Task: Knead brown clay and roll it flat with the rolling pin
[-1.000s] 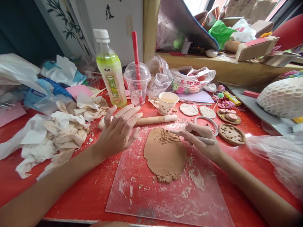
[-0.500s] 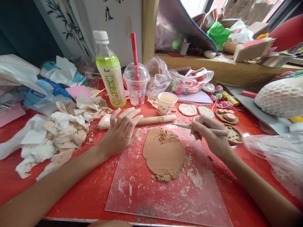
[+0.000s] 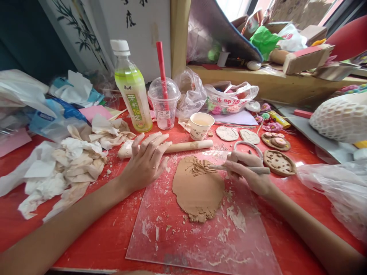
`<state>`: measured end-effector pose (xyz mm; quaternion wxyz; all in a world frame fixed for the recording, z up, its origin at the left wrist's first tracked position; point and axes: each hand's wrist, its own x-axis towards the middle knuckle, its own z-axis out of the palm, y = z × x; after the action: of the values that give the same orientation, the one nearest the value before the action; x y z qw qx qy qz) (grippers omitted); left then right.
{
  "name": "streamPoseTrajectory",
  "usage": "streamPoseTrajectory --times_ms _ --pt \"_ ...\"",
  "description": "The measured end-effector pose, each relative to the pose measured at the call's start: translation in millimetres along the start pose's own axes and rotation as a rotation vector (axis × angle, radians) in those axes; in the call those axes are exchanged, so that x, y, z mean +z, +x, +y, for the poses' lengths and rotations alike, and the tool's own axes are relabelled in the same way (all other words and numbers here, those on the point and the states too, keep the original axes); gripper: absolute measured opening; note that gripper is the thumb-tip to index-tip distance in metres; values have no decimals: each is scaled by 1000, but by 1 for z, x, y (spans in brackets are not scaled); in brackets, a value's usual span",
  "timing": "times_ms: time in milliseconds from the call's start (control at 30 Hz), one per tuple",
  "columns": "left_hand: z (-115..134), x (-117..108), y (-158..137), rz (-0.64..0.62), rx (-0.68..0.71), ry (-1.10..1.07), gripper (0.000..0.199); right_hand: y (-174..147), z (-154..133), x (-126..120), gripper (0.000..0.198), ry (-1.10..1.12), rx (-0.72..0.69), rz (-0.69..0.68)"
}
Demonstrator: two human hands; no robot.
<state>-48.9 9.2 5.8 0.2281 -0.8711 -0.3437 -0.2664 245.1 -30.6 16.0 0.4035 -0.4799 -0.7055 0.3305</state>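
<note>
A flattened brown clay slab (image 3: 197, 194) lies on a clear plastic board (image 3: 160, 244), with scratched lines and rough crumbs near its far edge. My right hand (image 3: 246, 172) pinches a thin grey clay tool (image 3: 258, 170), its tip at the scratched part of the slab. Over the wooden rolling pin (image 3: 189, 146), my left hand (image 3: 149, 156) rests with fingers stretched out, not wrapped round it. Just beyond my right hand are a pale ring (image 3: 249, 143) and a round clay piece with dark bits (image 3: 279, 162).
A paper cup (image 3: 201, 126), a lidded plastic cup (image 3: 164, 103) and a tea bottle (image 3: 133, 91) stand behind the rolling pin. Crumpled tissues (image 3: 77, 156) lie at left. Pale clay discs (image 3: 227, 133) sit beyond the board; a plastic bag (image 3: 332, 183) is at right.
My right hand has moved the clay tool down and toward me, from above the slab's far edge onto its scratched area. The left hand stays on the rolling pin.
</note>
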Motion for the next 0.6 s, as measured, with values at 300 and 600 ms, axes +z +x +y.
streamPoseTrajectory --times_ms 300,600 --pt "0 -1 0 -14 6 -10 45 1 -1 8 31 -137 -52 -16" --pt "0 0 0 4 14 -8 41 2 -2 3 32 40 -36 91"
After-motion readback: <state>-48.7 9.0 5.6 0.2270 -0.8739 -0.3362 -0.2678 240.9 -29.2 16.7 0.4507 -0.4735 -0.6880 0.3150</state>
